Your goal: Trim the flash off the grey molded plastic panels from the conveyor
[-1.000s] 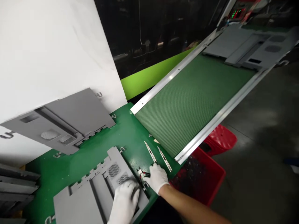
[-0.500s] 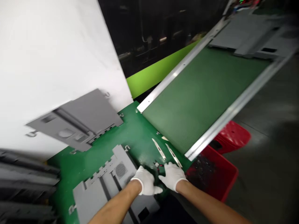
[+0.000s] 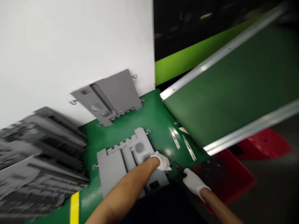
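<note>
A grey plastic panel (image 3: 109, 169) with round mesh grilles and metal hooks lies flat on the green tabletop (image 3: 154, 116). My white-gloved left hand (image 3: 163, 161) is over the panel's right edge, thumb stretched away from the other fingers, which are blurred; it appears to hold nothing. On the right, my gloved right hand (image 3: 193, 182) is closed at the handle of small cutting pliers (image 3: 179, 169), red and black and mostly hidden. Two pale slotted strips (image 3: 174, 138) lie just beyond the hands.
Another grey panel (image 3: 116, 96) leans against the white wall (image 3: 77, 40). Several grey panels (image 3: 44, 155) are stacked at left. To the right are a green conveyor belt (image 3: 229, 90) with metal rails and a red bin (image 3: 243, 179) holding dark bits. Yellow tape (image 3: 74, 208) marks the tabletop's front.
My view has swung left, bringing more of the stack into sight. My right hand has closed at the pliers and drawn them toward the table's near right edge. The panel stays in place.
</note>
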{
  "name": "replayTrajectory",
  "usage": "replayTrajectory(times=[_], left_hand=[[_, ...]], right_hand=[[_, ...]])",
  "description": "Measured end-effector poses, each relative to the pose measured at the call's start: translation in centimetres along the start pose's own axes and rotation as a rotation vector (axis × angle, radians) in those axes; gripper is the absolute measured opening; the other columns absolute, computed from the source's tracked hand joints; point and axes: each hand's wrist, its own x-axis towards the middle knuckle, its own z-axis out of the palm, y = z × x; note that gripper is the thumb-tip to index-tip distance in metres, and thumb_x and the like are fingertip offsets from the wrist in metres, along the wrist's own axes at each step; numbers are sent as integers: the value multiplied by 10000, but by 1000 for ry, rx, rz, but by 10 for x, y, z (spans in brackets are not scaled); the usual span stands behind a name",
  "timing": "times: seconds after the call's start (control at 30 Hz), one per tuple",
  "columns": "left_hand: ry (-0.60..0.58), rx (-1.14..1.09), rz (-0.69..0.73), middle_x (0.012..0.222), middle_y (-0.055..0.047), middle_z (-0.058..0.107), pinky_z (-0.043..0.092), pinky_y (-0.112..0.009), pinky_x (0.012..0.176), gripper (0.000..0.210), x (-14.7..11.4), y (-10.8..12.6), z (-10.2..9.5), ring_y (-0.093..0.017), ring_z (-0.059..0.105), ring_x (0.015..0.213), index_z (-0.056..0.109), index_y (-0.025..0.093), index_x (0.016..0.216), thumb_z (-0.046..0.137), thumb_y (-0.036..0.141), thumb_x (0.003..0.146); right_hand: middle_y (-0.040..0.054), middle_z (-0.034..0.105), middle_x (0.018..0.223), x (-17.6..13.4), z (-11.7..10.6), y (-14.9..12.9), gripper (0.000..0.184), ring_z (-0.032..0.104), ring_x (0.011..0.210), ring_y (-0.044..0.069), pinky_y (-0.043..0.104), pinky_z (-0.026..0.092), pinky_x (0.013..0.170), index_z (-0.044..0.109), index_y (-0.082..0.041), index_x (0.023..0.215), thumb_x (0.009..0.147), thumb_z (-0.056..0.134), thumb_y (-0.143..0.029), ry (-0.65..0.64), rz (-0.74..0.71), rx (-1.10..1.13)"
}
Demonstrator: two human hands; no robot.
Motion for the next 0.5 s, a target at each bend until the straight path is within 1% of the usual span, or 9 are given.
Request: replayTrajectory(times=[0.03, 0.07, 0.17, 0.23, 0.3, 0.4, 0.5], left_hand=[[0, 12, 6, 1081, -105, 732, 373, -600, 1008, 299, 1, -4, -2, -346, 653, 1035, 721, 242, 803, 618, 523, 799], [-1, 23, 12, 1073, -109, 733, 386, -593, 994, 328, 4, -9, -3, -348, 655, 1023, 727, 240, 831, 595, 540, 810], [-13, 38, 28, 982, -79, 747, 431, -509, 960, 359, 22, -17, -6, -310, 662, 955, 734, 247, 898, 582, 560, 810], [-22, 32, 24, 927, -46, 752, 447, -429, 938, 335, 33, -19, -6, -262, 663, 903, 733, 253, 927, 599, 534, 804], [-20, 17, 9, 924, -16, 756, 437, -366, 935, 285, 39, -18, -4, -216, 661, 882, 728, 259, 950, 594, 473, 819], [0, -2, -35, 968, 2, 760, 418, -330, 923, 227, 43, -17, -2, -194, 658, 908, 725, 254, 946, 573, 380, 834], [11, -13, -79, 937, -1, 761, 427, -319, 852, 196, 45, -14, -1, -203, 654, 884, 725, 239, 899, 590, 351, 811]], right_hand=[[57, 656, 825, -7, 4, 1, 149, 633, 801, 192, 275, 419, 714, 581, -201, 902, 809, 481, -141, -38, -11, 67], [45, 666, 844, -13, 8, 1, 180, 629, 815, 182, 264, 417, 730, 591, -206, 943, 822, 479, -134, -63, -38, 121], [53, 684, 987, -26, 19, -1, 332, 628, 916, 179, 261, 414, 818, 599, -229, 1079, 809, 474, -81, -54, -156, 196], [88, 674, 1051, -29, 22, -3, 412, 629, 965, 203, 274, 416, 842, 599, -214, 1124, 763, 493, -49, -46, -175, 148], [117, 662, 1066, -30, 22, -5, 430, 634, 971, 226, 283, 421, 826, 601, -187, 1127, 732, 511, -43, -45, -157, 79], [130, 654, 1077, -29, 21, -7, 434, 637, 966, 237, 284, 425, 789, 594, -174, 1133, 720, 522, -61, -59, -139, 34], [123, 654, 1083, -31, 21, -8, 421, 638, 965, 240, 288, 422, 765, 593, -183, 1130, 724, 530, -94, -77, -124, 10]])
